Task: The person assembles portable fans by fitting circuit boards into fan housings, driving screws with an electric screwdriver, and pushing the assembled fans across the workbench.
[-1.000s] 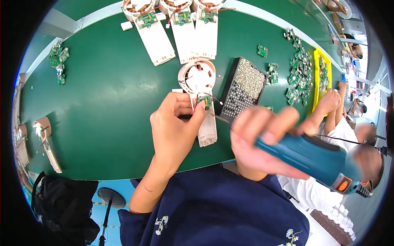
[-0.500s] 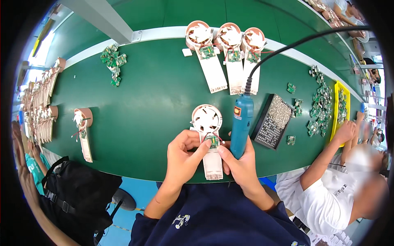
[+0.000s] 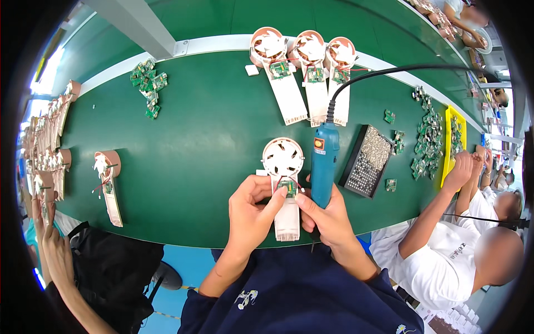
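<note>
Fan (image 3: 282, 157) at the near edge of the table (image 3: 189, 156): left hand (image 3: 249, 210) pinching its handle (image 3: 287, 224) and circuit board (image 3: 288, 187); right hand's (image 3: 329, 216) fingers (image 3: 309, 208) wrapped round a screwdriver (image 3: 324, 161). Seating the board seems underway; fastening would call for swinging the screwdriver's tip onto it.

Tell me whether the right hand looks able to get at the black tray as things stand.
Probably yes: the black tray lies just beyond the right hand, ahead and to its right, with nothing visibly between them. The blue driver in its grip might hamper picking, though.
</note>
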`<state>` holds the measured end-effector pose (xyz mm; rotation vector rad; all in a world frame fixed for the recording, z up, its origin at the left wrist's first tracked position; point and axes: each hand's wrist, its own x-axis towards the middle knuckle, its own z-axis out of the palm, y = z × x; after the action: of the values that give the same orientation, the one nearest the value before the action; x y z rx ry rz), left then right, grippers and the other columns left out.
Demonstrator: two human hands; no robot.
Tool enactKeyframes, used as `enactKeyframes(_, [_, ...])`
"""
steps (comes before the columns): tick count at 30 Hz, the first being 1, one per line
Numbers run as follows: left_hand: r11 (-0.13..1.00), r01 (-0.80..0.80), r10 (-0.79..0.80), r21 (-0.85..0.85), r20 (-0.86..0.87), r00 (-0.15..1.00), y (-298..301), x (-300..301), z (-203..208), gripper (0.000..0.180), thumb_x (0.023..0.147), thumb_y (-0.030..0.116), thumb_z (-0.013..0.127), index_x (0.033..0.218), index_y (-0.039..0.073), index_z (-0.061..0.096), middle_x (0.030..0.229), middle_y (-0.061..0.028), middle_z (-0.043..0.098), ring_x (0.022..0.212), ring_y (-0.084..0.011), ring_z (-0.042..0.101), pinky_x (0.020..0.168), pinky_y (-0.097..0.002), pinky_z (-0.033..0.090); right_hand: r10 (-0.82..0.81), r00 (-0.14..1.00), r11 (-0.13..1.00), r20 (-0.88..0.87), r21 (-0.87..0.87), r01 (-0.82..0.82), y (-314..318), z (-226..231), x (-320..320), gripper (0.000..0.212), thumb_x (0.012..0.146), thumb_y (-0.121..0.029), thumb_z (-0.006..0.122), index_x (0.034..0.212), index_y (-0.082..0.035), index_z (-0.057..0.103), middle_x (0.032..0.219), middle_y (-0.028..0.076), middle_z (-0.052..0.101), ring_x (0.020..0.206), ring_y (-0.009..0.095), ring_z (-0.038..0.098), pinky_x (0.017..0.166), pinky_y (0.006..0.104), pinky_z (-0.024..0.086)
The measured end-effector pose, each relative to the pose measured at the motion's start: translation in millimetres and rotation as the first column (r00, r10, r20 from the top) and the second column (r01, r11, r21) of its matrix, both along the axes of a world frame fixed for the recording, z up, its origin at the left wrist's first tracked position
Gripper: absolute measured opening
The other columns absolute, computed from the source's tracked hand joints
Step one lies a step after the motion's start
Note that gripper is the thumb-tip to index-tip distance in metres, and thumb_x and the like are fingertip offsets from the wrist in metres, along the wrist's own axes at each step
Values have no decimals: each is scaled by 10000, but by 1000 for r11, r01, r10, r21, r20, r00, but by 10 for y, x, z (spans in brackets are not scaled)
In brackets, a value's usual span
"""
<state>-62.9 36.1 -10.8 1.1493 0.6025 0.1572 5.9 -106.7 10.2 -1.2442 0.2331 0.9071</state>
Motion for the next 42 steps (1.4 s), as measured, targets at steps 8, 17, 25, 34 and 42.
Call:
enactKeyframes(8, [998,-24,24,50,-18,1000,-26,3,1,158,891,-3,656,1007,-49,560,958,-117,697,882,-129,681,690,-234,569,81,996,996,45,-39,-79,-7,-16,84,379,909,-57,657,1196,-42,410,877,98,603,470,69,492,390,225,394])
enactKeyframes(17, [999,-12,13,47,-28,1000,-49,-15,31,209,899,3,657,1062,-67,547,1013,-142,685,930,-155,677,717,-246,575,73,997,997,23,-43,-72,-32,-19,125,374,909,-60,658,1193,-39,417,862,96,596,472,69,488,390,225,386])
enactKeyframes(25, [1000,-10,10,-13,11,1000,-61,-23,-7,215,906,-7,648,1080,-72,540,1045,-160,681,977,-166,667,812,-268,553,39,999,999,-31,-34,-40,-37,11,120,372,909,-53,657,1195,-36,420,874,111,612,472,71,489,390,225,384])
enactKeyframes(34, [999,-28,29,-25,6,1000,-59,-32,18,201,918,1,634,1085,-67,547,1049,-160,683,935,-150,665,766,-247,542,65,997,998,-39,0,-65,-21,-14,126,369,913,-52,651,1197,-37,416,876,125,623,473,70,493,395,224,387])
enactKeyframes(42, [999,-36,36,-40,6,999,-70,-47,-8,201,921,8,633,1087,-65,547,1047,-159,683,926,-145,664,757,-246,544,46,999,999,-3,-7,-46,-14,-38,100,358,916,-42,639,1190,-31,409,886,123,614,480,71,498,395,225,387])
